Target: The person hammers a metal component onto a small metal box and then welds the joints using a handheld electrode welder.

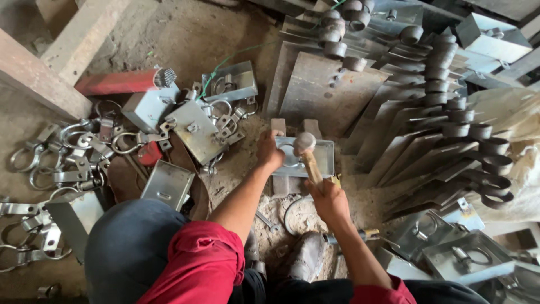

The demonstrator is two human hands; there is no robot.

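At frame centre, on a dirt floor [185, 34]: a shallow rectangular steel tray [323, 157], resting across two blocks [279, 125]. Left hand [269, 151] at the tray's 9 o'clock edge, fingers curled down onto the rim and gripping it. Right hand [328, 198] at the tray's 6 o'clock, fingers clenched around the wooden handle of a hammer [307, 153]; hammer head over the tray's inner face, contact with the metal not determinable. A wire ring [292, 214] on the ground just below the tray, between the forearms. From 9 to 11 o'clock: a loose scatter of ring clamps [73, 152], plus further boxes [194, 130] of the same grey sheet metal and a red bar [118, 82]. From 12 to 3 o'clock: overlapping flat plates with rolled tube ends [450, 107], stacked in rows. At 4 o'clock: finished trays with ring fittings [467, 256]. At 6 o'clock: a shoe [306, 256] on the dirt.
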